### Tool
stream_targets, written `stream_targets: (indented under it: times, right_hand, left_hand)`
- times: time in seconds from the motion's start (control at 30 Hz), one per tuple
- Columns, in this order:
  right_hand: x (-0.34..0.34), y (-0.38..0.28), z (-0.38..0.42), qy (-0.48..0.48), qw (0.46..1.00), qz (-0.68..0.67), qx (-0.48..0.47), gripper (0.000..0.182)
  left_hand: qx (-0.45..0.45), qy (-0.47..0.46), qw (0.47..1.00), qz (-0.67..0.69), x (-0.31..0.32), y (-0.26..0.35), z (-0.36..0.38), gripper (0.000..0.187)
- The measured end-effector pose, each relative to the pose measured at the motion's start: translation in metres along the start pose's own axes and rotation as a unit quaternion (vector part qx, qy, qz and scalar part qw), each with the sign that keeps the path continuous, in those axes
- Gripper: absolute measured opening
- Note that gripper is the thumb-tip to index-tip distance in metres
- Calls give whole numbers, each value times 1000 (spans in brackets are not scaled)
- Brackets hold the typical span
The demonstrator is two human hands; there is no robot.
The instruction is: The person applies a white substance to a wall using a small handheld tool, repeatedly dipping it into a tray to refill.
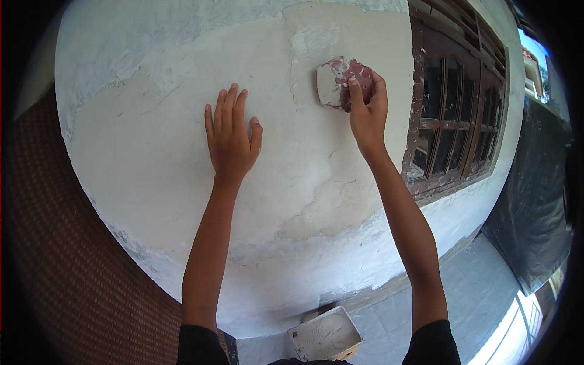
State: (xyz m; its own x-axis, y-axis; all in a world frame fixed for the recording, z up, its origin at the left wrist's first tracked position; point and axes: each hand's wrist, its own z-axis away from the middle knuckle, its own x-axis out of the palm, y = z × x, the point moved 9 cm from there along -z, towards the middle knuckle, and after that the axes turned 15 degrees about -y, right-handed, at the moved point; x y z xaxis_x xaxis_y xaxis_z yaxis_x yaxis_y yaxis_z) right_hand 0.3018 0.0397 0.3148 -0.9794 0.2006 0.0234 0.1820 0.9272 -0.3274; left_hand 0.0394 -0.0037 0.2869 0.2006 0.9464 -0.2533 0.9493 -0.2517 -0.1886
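Block (340,80) in R hand (369,114): reddish, w/ whitish smears.

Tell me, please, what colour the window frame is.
The window frame is dark reddish brown with whitish specks, best seen in the head view.

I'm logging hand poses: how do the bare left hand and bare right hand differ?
The bare left hand spreads empty fingers against the off-white plaster wall; the bare right hand grips a flat, reddish, paste-smeared tool. The left hand sits lower than the right hand. Both point upward.
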Motion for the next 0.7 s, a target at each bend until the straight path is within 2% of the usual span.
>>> stream_targets:
  times: [0.07,0.1,0.17,0.27,0.4,0.47,0.5,0.53,0.57,0.6,0.7]
  right_hand:
    - [30,-19,11,-71,994,58,-52,38]
    - [28,-14,10,-72,994,59,-51,38]
    - [10,-1,3,-4,991,130,-26,38]
    - [-52,26,-6,123,989,-6,80,39]
    - [-91,42,-7,194,974,-7,120,40]
    - [-66,30,-12,117,992,-18,47,39]
    - [-38,18,-9,56,992,-83,74,38]
    - [-15,-7,-7,13,998,-40,42,38]
    - [3,-13,-9,-16,998,48,-37,37]
    - [24,-17,-9,-67,995,37,-56,37]
    - [38,-21,-22,-105,988,96,-57,35]
  left_hand:
    - [1,0,1000,2,0,-1,1,52]
    - [3,0,1000,2,-1,-2,1,52]
    - [5,0,1000,2,-1,-1,1,52]
    - [-2,-4,1000,-3,-1,-1,2,52]
    - [-5,3,1000,-7,-1,2,1,53]
    - [-6,6,1000,-9,-1,2,1,53]
    - [-5,5,1000,-11,-1,2,1,53]
    - [-5,4,1000,-12,-1,2,1,52]
    - [-3,3,1000,-12,-1,1,1,52]
    - [0,5,1000,-8,-1,0,1,52]
    - [4,4,1000,-3,-2,0,2,52]
